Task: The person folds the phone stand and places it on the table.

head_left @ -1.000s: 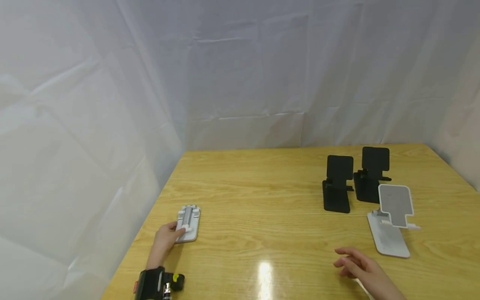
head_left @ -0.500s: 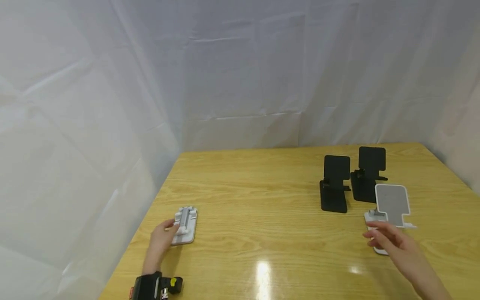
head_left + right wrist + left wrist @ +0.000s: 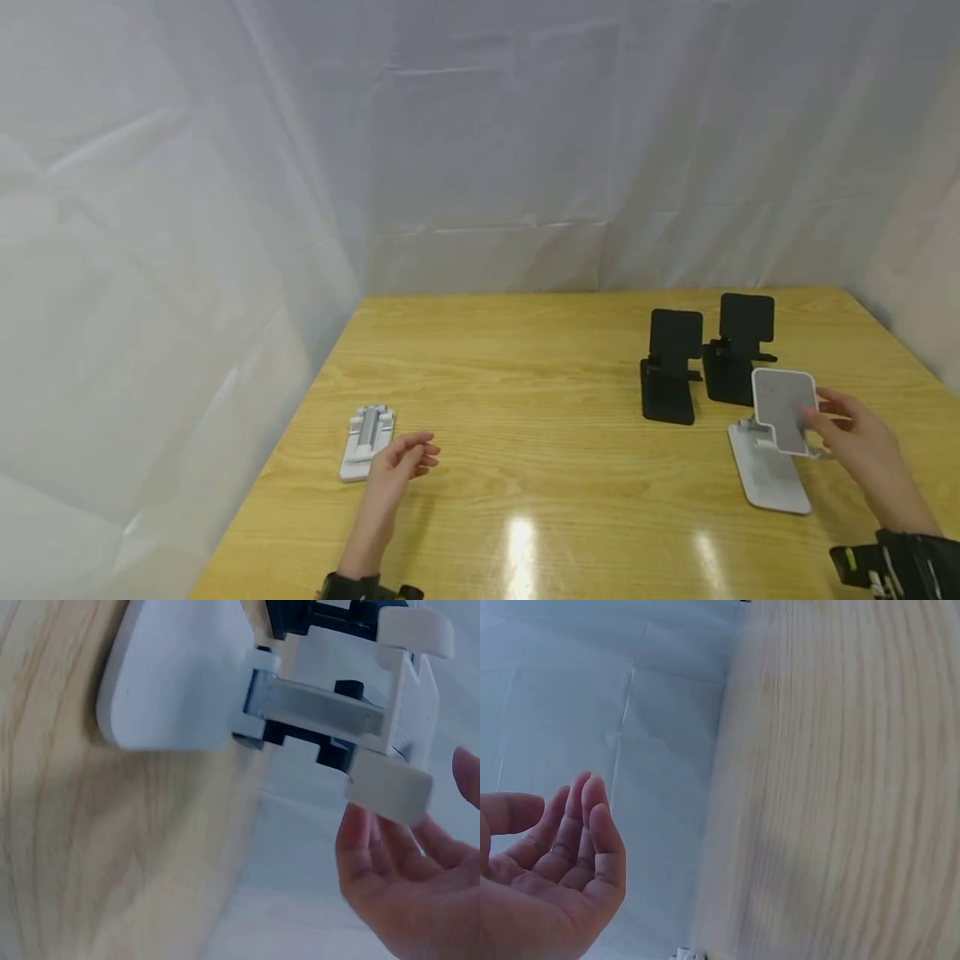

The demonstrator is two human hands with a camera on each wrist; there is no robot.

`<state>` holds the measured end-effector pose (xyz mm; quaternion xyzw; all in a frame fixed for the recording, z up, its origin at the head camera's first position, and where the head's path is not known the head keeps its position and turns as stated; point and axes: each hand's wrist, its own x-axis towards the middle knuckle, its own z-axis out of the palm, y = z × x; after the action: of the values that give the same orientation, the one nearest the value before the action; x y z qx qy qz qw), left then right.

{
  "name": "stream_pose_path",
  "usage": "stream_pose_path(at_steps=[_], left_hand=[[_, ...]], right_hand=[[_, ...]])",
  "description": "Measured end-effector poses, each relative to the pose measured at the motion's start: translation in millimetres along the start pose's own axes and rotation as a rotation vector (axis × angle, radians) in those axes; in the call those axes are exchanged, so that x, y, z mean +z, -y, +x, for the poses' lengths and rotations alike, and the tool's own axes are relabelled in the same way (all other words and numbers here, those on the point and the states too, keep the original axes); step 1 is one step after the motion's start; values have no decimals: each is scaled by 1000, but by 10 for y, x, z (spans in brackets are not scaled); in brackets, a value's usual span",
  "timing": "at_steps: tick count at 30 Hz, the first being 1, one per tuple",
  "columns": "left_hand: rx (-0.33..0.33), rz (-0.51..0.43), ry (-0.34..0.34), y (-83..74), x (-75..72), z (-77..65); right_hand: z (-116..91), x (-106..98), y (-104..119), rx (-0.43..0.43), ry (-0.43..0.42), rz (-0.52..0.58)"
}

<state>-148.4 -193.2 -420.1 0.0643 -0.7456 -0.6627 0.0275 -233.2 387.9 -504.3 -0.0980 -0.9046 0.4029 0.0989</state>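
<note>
On the right of the table stands an unfolded white phone stand (image 3: 783,408) with a grey pad. My right hand (image 3: 862,437) is at the right edge of its upper plate, thumb in front and fingers partly hidden behind. In the right wrist view the thumb (image 3: 469,776) looks apart from the plate; whether the fingers touch it I cannot tell. A second white phone stand (image 3: 367,442) lies folded flat at the left. My left hand (image 3: 401,462) is just right of it, fingers loosely bent and holding nothing, as the left wrist view also shows.
Two unfolded black phone stands, one nearer (image 3: 671,367) and one farther back (image 3: 741,346), stand behind the white one. The wooden table (image 3: 510,383) ends at a white sheet (image 3: 480,150) at the back and left.
My left hand has come off the folded white stand and moved right. My right hand has moved right and forward to the unfolded white stand's plate.
</note>
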Motion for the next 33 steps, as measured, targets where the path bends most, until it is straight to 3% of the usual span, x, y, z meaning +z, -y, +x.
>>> stream_pose_path(at_steps=[3, 9, 14, 17, 22, 26, 27, 30, 33], left_hand=[[-7, -18, 30, 25, 95, -35], [-7, -39, 38, 47, 138, -54], [-30, -34, 48, 68, 170, -61], [-32, -26, 50, 85, 195, -68], [-35, -30, 57, 102, 233, -87], [-71, -122, 99, 96, 288, -113], [-86, -147, 117, 88, 306, -120], [-116, -208, 184, 54, 376, -156], [-128, -246, 254, 17, 474, -198]], right_hand=[[81, 39, -71, 107, 83, 112], [73, 12, 46, 145, 66, 210], [32, -58, 150, 188, 64, 366], [29, -63, 131, 206, 33, 454], [62, -97, -8, 198, -74, 714], [155, -194, -68, 148, -134, 875], [153, -234, 5, 165, -146, 885], [101, -305, 230, 93, -181, 997], [-162, -379, 825, 40, -211, 1086]])
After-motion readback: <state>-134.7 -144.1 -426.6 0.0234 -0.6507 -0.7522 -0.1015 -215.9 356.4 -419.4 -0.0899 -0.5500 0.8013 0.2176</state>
